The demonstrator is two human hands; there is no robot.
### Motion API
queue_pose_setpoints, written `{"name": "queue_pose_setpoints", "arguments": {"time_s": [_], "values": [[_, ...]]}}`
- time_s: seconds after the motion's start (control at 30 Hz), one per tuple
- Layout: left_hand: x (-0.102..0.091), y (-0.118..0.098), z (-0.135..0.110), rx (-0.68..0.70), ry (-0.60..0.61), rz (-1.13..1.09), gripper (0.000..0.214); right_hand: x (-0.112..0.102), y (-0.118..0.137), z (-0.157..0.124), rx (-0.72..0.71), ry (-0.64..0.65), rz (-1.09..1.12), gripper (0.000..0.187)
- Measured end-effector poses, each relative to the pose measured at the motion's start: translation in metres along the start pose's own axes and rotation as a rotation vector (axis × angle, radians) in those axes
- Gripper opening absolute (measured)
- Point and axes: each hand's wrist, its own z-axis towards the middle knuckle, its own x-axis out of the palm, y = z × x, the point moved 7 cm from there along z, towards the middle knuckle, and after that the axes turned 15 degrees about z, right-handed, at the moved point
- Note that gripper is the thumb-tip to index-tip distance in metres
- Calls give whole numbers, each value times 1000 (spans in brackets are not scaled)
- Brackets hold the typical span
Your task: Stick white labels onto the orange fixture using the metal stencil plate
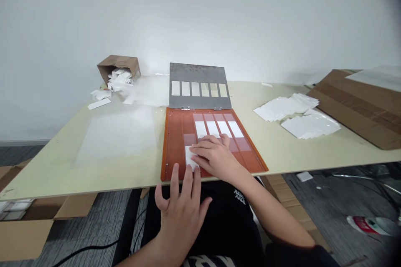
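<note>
An orange-brown jig tray (175,142) lies at the table's near edge, with its grey metal lid (199,74) swung up behind it; the lid has several rectangular windows. Several white cards (218,129) sit in the tray's slots. My right hand (213,154) rests flat on the tray, fingers together, pressing a white card (189,156) at the lower left of the slots. My left hand (180,206) is open with fingers spread, fingertips touching the tray's near edge and that card's lower corner.
A tipped cardboard box (120,66) spills white cards at the back left. Two heaps of white cards (297,114) lie to the right, beside a flat cardboard sheet (360,104). A clear plastic sheet (119,133) covers the table's left. Boxes stand on the floor.
</note>
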Motion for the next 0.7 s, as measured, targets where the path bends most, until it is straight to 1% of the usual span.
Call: {"name": "queue_pose_setpoints", "arguments": {"time_s": [0.3,0.7], "values": [[-1,-1,1,3,32,36,53,0,-1,-1,32,4,3,22],[1,-4,0,5,53,51,54,2,0,-2,32,-3,17,23]]}}
